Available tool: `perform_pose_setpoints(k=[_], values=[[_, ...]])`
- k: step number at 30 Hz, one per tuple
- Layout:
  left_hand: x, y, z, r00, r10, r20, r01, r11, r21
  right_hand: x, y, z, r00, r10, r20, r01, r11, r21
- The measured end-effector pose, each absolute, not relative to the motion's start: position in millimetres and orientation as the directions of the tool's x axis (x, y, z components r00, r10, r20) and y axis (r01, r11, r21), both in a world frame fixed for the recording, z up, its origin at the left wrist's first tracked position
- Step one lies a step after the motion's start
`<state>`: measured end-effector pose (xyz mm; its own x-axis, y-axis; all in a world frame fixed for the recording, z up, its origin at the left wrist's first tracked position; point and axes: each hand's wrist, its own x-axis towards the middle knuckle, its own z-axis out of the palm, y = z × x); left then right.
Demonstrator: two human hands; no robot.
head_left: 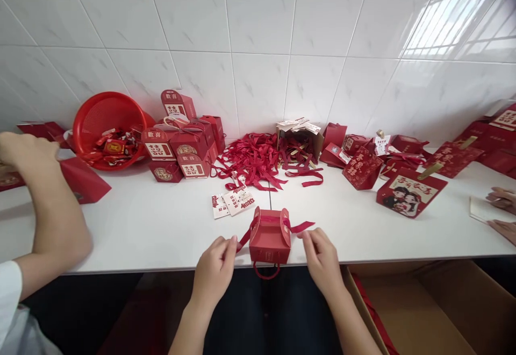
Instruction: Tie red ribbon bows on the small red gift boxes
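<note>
A small red gift box [269, 236] stands at the table's front edge, its curved top flaps raised and a red cord handle hanging over the edge. A dark red ribbon [303, 227] runs across the box between the flaps, with an end out to each side. At the left, my left hand [217, 263] is closed, thumb and finger pinching one ribbon end. My right hand [321, 258] is closed at the right side, fingertips at the other ribbon end, whose tip sticks out above them. Printed tags [239, 201] lie behind the box.
Behind are loose ribbons [252, 156], an open box of tags and ribbons [300, 145], stacked red boxes [193, 150] and a red basket [108, 99] of sweets. Co-workers' hands show at left [26, 148] and right [503, 199]. A cardboard carton [427, 301] sits below right.
</note>
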<state>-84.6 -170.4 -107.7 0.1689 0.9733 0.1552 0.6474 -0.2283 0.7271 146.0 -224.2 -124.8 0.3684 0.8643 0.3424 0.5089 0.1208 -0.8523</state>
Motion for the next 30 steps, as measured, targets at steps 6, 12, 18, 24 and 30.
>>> perform_pose_setpoints(k=[6,12,18,24,30], values=[[-77,-169,-118,0.246,0.968,-0.038,0.563,-0.111,0.819,128,-218,-140,0.310,0.951,0.005,0.081,-0.021,-0.997],[-62,-152,-121,0.063,0.994,-0.090,-0.272,0.104,0.957,131,-205,-135,0.364,0.907,-0.214,-0.737,0.139,-0.662],[-59,-131,-99,0.003,0.953,-0.302,-0.702,0.217,0.678,136,-193,-117,0.598,0.777,-0.198,-0.705,0.392,-0.591],[-63,-125,-76,-0.200,0.967,-0.156,-0.664,-0.017,0.748,147,-184,-94,0.697,0.711,-0.095,-0.597,0.501,-0.627],[-62,-124,-74,-0.281,0.949,-0.140,-0.605,-0.062,0.794,152,-183,-90,0.692,0.714,-0.108,-0.622,0.513,-0.592]])
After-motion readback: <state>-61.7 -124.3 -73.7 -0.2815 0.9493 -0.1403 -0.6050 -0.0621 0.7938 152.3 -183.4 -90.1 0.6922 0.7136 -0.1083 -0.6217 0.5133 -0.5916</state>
